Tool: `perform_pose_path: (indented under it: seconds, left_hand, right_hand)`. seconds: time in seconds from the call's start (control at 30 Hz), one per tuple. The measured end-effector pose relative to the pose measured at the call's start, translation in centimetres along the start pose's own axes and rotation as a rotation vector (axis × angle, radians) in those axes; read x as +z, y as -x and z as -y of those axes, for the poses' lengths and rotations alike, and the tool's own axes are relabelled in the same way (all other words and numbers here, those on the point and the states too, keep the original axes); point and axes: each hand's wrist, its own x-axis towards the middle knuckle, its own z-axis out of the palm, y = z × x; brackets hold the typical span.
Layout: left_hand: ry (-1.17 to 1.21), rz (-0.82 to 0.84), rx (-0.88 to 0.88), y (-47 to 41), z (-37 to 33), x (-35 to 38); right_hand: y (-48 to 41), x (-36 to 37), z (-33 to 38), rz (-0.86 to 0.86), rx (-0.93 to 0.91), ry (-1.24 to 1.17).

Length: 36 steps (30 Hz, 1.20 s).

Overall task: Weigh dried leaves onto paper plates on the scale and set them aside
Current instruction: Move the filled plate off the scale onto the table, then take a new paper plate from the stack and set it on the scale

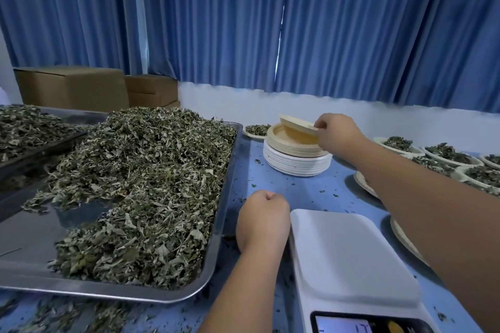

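A white scale [349, 257] sits at the near right with a bare platform and a lit display. My right hand [338, 134] reaches past it and pinches a tan paper plate [296, 124], tilted up off the plate stack [296, 161]. My left hand [261, 217] rests as a closed fist on the blue table between the scale and the steel tray [221, 222]. The tray holds a large heap of dried leaves [140, 184].
Several filled plates of leaves [446, 155] stand at the right, and one more filled plate [257, 130] lies behind the stack. A second tray of leaves [29, 127] sits far left. Cardboard boxes [73, 88] and blue curtains lie beyond. Leaf crumbs dot the table.
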Motion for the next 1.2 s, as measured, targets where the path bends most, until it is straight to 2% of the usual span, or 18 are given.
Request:
perform_pose_path:
  seconds: [0.33, 0.53, 0.67, 0.87, 1.07, 1.2]
  left_hand:
    - [0.014, -0.001, 0.000, 0.6, -0.4, -0.3]
    - [0.243, -0.161, 0.177, 1.8, -1.5, -0.9]
    - [0.321, -0.122, 0.193, 2.6, -2.1, -0.9]
    - [0.373, 0.000, 0.047, 3.8, -2.2, -1.0]
    - [0.359, 0.035, 0.011, 4.0, -2.2, -2.1]
    - [0.242, 0.056, 0.032, 4.0, -2.0, -2.6]
  right_hand:
    - [4.2, -2.8, -0.9, -0.177, 0.202, -0.482]
    - [11.0, -5.0, -2.4, -0.189, 0.231, -0.693]
    - [16.1, -6.1, -3.8, -0.098, 0.237, -0.782]
    - [19.9, -6.9, -4.7, 0.002, 0.183, -0.758]
    - [20.8, -7.8, -5.0, 0.115, 0.134, -0.843]
    - [20.8, -8.2, -5.8, 0.218, 0.114, -0.871]
